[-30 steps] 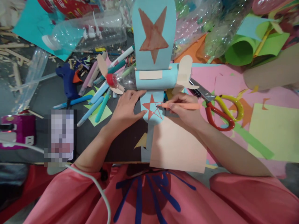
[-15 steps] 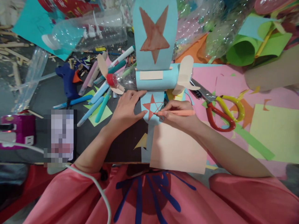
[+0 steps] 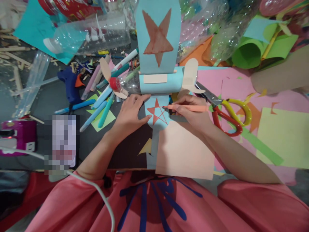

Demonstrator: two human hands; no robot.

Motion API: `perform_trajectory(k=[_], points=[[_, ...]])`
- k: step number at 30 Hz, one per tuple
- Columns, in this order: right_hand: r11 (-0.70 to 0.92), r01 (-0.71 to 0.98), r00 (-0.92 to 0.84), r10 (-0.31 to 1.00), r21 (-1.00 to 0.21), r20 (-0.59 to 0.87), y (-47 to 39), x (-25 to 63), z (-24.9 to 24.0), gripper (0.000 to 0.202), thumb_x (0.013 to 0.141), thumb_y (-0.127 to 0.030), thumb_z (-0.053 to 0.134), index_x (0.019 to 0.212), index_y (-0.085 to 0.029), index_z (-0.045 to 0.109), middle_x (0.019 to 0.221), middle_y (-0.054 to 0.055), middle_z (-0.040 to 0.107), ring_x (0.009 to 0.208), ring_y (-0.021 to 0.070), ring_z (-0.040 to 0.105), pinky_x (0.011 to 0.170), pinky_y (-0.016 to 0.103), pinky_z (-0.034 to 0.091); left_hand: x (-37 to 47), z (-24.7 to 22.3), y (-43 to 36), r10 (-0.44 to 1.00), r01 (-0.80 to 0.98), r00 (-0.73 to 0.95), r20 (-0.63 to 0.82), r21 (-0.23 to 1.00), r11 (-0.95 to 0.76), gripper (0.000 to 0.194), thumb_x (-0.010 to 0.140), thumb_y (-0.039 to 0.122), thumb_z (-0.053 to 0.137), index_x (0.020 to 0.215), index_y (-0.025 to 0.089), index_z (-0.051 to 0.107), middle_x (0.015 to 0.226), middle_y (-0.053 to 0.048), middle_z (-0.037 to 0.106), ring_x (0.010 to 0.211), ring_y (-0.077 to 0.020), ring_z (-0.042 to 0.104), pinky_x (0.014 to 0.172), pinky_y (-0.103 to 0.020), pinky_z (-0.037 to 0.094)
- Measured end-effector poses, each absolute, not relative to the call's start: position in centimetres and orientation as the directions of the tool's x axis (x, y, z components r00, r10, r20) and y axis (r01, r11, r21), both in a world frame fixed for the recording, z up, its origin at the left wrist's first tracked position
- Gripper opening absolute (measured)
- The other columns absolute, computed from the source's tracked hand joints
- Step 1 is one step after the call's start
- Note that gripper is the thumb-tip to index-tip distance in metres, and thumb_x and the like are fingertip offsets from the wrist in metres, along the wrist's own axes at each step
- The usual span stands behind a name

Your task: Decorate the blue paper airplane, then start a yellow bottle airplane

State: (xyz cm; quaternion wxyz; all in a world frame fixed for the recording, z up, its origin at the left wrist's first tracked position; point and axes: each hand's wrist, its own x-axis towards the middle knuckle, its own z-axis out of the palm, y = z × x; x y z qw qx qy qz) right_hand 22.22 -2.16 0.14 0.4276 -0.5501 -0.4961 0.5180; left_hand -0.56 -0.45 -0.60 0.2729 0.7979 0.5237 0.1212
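Observation:
A model plane made from a plastic bottle (image 3: 131, 82) wrapped in light-blue paper has a red cap (image 3: 114, 83) and beige paper propeller blades. Its far wing (image 3: 147, 61) bears a filled brown-red star. On the near wing (image 3: 165, 100) is a smaller star, coloured on its left side and only outlined on its right. My left hand (image 3: 132, 111) lies with fingers spread, thumb and fingertips on the left edge of this wing. Pinched in my right hand (image 3: 190, 111) is an orange felt-tip pen (image 3: 191, 108), its tip at the star's upper right outline.
Scissors (image 3: 228, 111) with red and yellow handles lie on pink paper at the right. Several markers (image 3: 104, 112) and a blue glue gun (image 3: 71, 85) are at the left, near a blurred-out phone (image 3: 64, 140). Clear bottles (image 3: 96, 32) and coloured paper crowd the back.
My right hand has shifted up and right, bringing the pen tip from the star's lower middle to its upper right outline. My left hand has stayed in place.

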Motion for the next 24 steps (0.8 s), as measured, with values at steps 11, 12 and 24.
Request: perform_trajectory(k=[11,12,24], points=[[-0.084,0.204,-0.103,0.989,-0.975,-0.106,-2.02,22.32,-0.12,0.02,0.078,-0.04,0.078,0.075,-0.02,0.075,0.078,0.004,0.079,0.074,0.0192,0.074,0.066,0.031,0.061,-0.58,-0.72,-0.48,0.9,0.766,0.429,-0.073,0.558,-0.319,0.057,0.083,0.024,0.065,0.139,0.02,0.051,0.119,-0.008,0.058,0.114,-0.0271,0.056,0.105,-0.042,0.044],[-0.08,0.202,-0.107,0.989,-0.976,-0.104,-2.02,22.32,-0.15,0.019,0.078,-0.039,0.078,0.075,-0.02,0.075,0.078,0.004,0.079,0.074,0.0191,0.075,0.066,0.031,0.061,-0.59,-0.77,-0.49,0.902,0.767,0.426,-0.071,0.558,-0.319,0.058,0.083,0.023,0.065,0.139,0.02,0.051,0.119,-0.008,0.058,0.114,-0.0271,0.056,0.105,-0.041,0.044],[-0.111,0.182,-0.117,0.984,-0.977,-0.134,-1.99,22.26,-0.16,0.02,0.077,-0.039,0.078,0.073,-0.021,0.074,0.077,0.004,0.078,0.072,0.0192,0.073,0.063,0.031,0.059,-0.62,-0.85,-0.49,0.901,0.768,0.428,-0.069,0.553,-0.322,0.058,0.083,0.024,0.065,0.139,0.021,0.051,0.119,-0.007,0.057,0.112,-0.0264,0.056,0.105,-0.042,0.044]])
